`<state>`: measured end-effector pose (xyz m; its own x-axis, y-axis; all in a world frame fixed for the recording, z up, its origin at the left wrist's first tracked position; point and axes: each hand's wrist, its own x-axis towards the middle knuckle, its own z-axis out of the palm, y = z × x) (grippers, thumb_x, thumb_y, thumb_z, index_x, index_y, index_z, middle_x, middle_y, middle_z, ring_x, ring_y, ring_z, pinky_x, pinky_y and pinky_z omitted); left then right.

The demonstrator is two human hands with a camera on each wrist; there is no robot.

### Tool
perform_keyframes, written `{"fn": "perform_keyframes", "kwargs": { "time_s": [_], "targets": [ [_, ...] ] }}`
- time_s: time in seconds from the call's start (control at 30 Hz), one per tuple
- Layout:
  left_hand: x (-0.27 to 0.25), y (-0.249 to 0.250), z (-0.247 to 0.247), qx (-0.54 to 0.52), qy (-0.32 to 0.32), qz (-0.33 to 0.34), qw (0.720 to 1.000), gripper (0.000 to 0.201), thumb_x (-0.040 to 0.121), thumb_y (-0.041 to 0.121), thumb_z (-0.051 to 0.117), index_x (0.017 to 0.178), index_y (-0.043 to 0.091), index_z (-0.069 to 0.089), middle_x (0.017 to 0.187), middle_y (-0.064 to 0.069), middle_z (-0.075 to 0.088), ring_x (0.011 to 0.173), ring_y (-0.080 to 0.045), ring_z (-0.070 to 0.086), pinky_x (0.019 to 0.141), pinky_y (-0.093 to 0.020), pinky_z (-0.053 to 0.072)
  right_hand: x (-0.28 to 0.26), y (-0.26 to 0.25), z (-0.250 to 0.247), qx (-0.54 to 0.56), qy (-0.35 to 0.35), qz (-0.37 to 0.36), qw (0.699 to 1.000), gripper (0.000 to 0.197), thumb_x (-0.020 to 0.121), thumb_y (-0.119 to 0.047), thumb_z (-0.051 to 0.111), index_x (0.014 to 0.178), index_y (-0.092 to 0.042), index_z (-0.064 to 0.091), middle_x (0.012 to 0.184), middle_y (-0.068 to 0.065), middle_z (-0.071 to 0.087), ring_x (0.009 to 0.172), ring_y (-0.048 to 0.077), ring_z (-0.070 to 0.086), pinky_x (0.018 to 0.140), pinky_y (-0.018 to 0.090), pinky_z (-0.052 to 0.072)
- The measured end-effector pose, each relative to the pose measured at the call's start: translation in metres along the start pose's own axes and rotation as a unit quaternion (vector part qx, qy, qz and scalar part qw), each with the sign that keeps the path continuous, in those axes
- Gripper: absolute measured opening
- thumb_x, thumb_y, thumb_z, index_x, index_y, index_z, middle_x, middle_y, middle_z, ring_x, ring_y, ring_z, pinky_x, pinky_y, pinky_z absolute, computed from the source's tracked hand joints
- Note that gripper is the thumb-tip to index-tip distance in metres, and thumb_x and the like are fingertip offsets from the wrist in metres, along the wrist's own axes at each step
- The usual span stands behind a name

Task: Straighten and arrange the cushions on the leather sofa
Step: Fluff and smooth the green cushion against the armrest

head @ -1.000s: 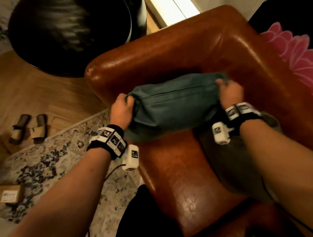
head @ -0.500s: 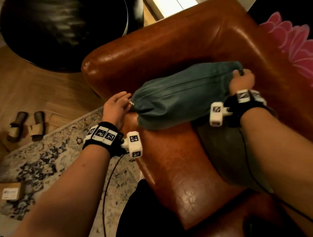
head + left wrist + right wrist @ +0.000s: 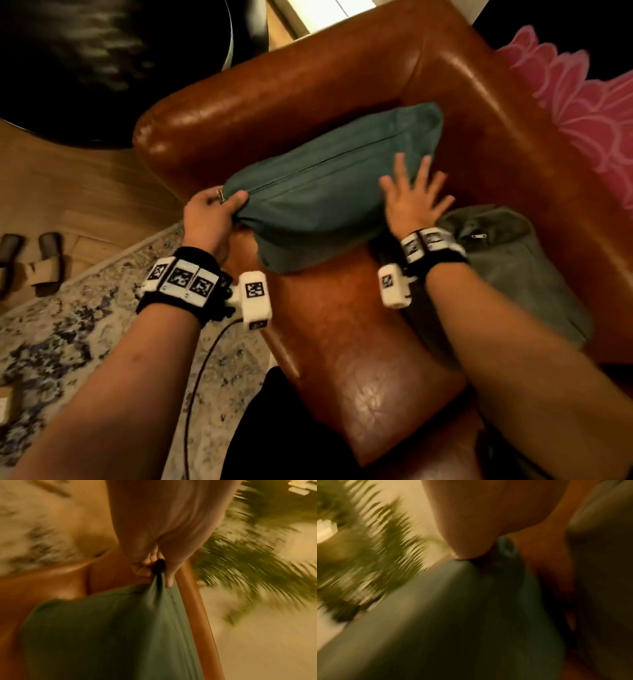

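Warm, dim lighting falls on a brown leather sofa [image 3: 342, 342], viewed at its left end where armrest and backrest meet. Beside it on the floor lie a patterned rug [image 3: 68, 342] and a pair of sandals [image 3: 30, 263]; a large dark round object [image 3: 113, 65] stands behind the armrest.

A teal cushion [image 3: 329, 192] sits on the seat, leaning into the corner with its zipper seam uppermost. The left hand [image 3: 210, 219] pinches the cushion's near-left corner between thumb and curled fingers, a grip the left wrist view confirms despite blur. The right hand [image 3: 414, 198] is flat on the cushion's front face, fingers spread and straight, grasping nothing. A second, grey-green cushion [image 3: 507, 274] lies slumped on the seat just to the right, partly beneath the right forearm and touching the teal one.

Assessment: the step in hand appears to be seating and smoothing the teal cushion against the backrest. It is not yet square; it runs diagonally. The next move likely calls for drawing the pinched corner outward while pressing the face flat, then attending to the grey-green cushion, which remains unarranged.
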<state>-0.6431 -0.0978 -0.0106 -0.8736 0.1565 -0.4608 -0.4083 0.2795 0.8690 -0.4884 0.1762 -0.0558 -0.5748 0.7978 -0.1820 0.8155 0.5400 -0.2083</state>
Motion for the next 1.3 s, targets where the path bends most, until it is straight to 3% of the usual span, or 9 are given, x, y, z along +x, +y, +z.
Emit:
{"fn": "perform_keyframes", "kwargs": {
  "time_s": [0.07, 0.2, 0.3, 0.4, 0.67, 0.8, 0.97, 1.13, 1.3],
  "targets": [
    [0.001, -0.008, 0.005, -0.078, 0.030, -0.077, 0.993, 0.011, 0.085, 0.014, 0.076, 0.083, 0.011, 0.065, 0.088, -0.011, 0.073, 0.067, -0.012, 0.069, 0.067, -0.029, 0.058, 0.034, 0.022, -0.024, 0.159, 0.027, 0.119, 0.980, 0.077, 0.097, -0.059, 0.041, 0.159, -0.036, 0.001, 0.168, 0.010, -0.004, 0.153, 0.038, 0.005, 0.120, 0.062, 0.009],
    [-0.003, -0.017, 0.024, 0.055, 0.043, -0.087, 0.994, 0.074, 0.067, 0.083, 0.059, 0.094, 0.015, 0.068, 0.104, -0.010, 0.074, 0.100, -0.026, 0.070, 0.097, -0.049, 0.054, 0.077, 0.018, -0.055, 0.418, 0.013, 0.211, 0.883, 0.076, 0.095, -0.057, 0.052, 0.151, -0.008, 0.037, 0.143, 0.014, 0.052, 0.130, 0.029, 0.051, 0.109, 0.037, 0.041],
    [-0.016, -0.010, 0.026, 0.187, 0.053, 0.058, 0.979, 0.048, 0.085, 0.064, 0.056, 0.090, 0.017, 0.059, 0.095, -0.010, 0.070, 0.097, -0.030, 0.066, 0.097, -0.044, 0.047, 0.091, 0.014, -0.065, 0.407, 0.028, 0.198, 0.891, 0.045, 0.097, -0.050, 0.054, 0.106, -0.008, 0.067, 0.096, 0.007, 0.059, 0.087, 0.020, 0.055, 0.076, 0.036, 0.046],
    [-0.005, -0.018, -0.001, 0.143, 0.087, 0.076, 0.983, 0.051, 0.084, 0.055, 0.068, 0.089, 0.005, 0.063, 0.088, -0.011, 0.071, 0.086, -0.029, 0.067, 0.077, -0.042, 0.053, 0.102, 0.026, -0.065, 0.384, 0.128, 0.141, 0.904, 0.040, 0.085, -0.051, 0.063, 0.061, -0.020, 0.052, 0.073, 0.002, 0.054, 0.071, 0.017, 0.047, 0.065, 0.042, 0.042],
    [-0.011, -0.017, 0.018, 0.174, 0.093, 0.058, 0.979, 0.071, 0.092, 0.073, 0.035, 0.066, 0.008, 0.044, 0.065, -0.015, 0.051, 0.062, -0.031, 0.052, 0.060, -0.041, 0.044, 0.110, 0.008, -0.071, 0.348, 0.113, 0.117, 0.923, 0.047, 0.089, -0.042, 0.063, 0.056, -0.019, 0.039, 0.062, 0.002, 0.043, 0.057, 0.011, 0.036, 0.056, 0.030, 0.031],
    [-0.011, -0.037, -0.005, 0.170, 0.105, 0.062, 0.978, 0.062, 0.094, 0.063, 0.048, 0.062, 0.012, 0.033, 0.058, -0.008, 0.032, 0.053, -0.020, 0.031, 0.053, -0.037, 0.023, 0.101, 0.025, -0.075, 0.307, 0.112, 0.072, 0.942, 0.040, 0.088, -0.046, 0.063, 0.076, -0.008, 0.066, 0.074, 0.007, 0.056, 0.070, 0.017, 0.046, 0.065, 0.034, 0.036],
    [0.002, -0.024, 0.009, 0.202, 0.135, 0.012, 0.970, 0.060, 0.087, 0.062, 0.060, 0.086, 0.003, 0.054, 0.080, -0.011, 0.057, 0.074, -0.027, 0.053, 0.065, -0.035, 0.035, 0.093, 0.033, -0.066, 0.436, 0.088, 0.169, 0.879, 0.028, 0.082, -0.029, 0.075, 0.061, -0.019, 0.058, 0.068, -0.002, 0.058, 0.066, 0.014, 0.053, 0.065, 0.030, 0.043],
    [-0.003, 0.031, 0.012, 0.241, 0.146, 0.205, 0.937, 0.050, 0.078, 0.052, 0.075, 0.103, 0.013, 0.056, 0.110, -0.007, 0.058, 0.107, -0.027, 0.054, 0.091, -0.032, 0.038, 0.074, -0.008, -0.151, 0.419, 0.154, -0.010, 0.895, 0.028, 0.077, -0.032, 0.072, 0.060, -0.031, 0.050, 0.062, -0.016, 0.048, 0.055, -0.007, 0.041, 0.065, 0.022, 0.038],
    [-0.053, 0.108, 0.072, 0.131, -0.219, 0.248, 0.935, 0.046, 0.089, 0.058, 0.056, 0.120, 0.025, 0.052, 0.102, 0.007, 0.064, 0.086, 0.002, 0.063, 0.072, -0.020, 0.054, -0.006, -0.108, -0.176, 0.366, 0.076, -0.318, 0.871, 0.009, 0.076, -0.015, 0.075, 0.078, -0.011, 0.068, 0.077, 0.002, 0.062, 0.072, 0.006, 0.056, 0.070, 0.016, 0.044]
  ]
}}
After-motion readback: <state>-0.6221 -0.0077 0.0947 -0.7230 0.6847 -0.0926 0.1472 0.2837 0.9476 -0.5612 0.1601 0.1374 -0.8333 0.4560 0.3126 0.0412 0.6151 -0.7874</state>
